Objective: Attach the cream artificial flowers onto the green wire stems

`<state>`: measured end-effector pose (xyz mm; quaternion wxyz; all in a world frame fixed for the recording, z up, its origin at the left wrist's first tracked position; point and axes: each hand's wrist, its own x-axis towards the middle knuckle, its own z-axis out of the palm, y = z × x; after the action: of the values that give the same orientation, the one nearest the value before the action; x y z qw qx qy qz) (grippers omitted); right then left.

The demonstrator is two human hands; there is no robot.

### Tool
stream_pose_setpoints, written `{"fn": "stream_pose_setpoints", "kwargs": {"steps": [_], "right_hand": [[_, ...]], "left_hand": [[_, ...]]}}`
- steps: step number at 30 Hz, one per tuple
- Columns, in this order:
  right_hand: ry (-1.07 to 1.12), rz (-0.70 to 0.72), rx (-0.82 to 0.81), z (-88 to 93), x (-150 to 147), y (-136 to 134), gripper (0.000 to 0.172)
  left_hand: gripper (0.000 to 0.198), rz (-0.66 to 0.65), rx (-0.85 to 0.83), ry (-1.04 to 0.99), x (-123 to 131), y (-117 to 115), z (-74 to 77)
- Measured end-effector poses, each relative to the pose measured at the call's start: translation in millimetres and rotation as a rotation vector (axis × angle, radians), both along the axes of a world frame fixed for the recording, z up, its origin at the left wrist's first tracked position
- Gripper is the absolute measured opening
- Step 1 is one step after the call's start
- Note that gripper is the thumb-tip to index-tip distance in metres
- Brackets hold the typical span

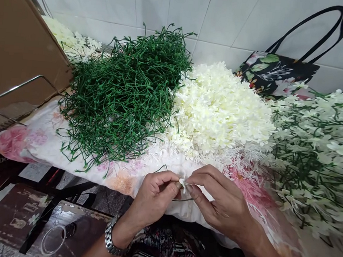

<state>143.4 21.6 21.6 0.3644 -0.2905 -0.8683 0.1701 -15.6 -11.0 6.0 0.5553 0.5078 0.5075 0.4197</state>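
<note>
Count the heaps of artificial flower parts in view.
4: bare green plastic stems left of centre; cream-white fabric blossoms centre; blossom-covered green sprigs right; smaller cream blossom heap far left. Others may be hidden. Left hand and right hand pinch one small white blossom.

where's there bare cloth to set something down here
Barest patch: front-left corner of the floral cloth, between the green stem pile and its edge, left of the left hand. A thin strip lies ahead of it and the right hand, both pinching a small white blossom. Crowded: white blossom pile at centre, flowered sprays on the right.
</note>
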Motion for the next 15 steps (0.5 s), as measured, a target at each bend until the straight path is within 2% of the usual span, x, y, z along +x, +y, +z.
{"fn": "stream_pose_setpoints", "kwargs": {"steps": [6, 15], "right_hand": [[-0.063, 0.031, -0.049, -10.5, 0, 2, 0.012], [-0.101, 0.048, -0.005, -18.0, -3, 4, 0.012]], "left_hand": [[0.021, 0.045, 0.077, 0.071, 6, -1, -7.0], [0.024, 0.099, 0.164, 0.193, 10, 0, -12.1]]}}
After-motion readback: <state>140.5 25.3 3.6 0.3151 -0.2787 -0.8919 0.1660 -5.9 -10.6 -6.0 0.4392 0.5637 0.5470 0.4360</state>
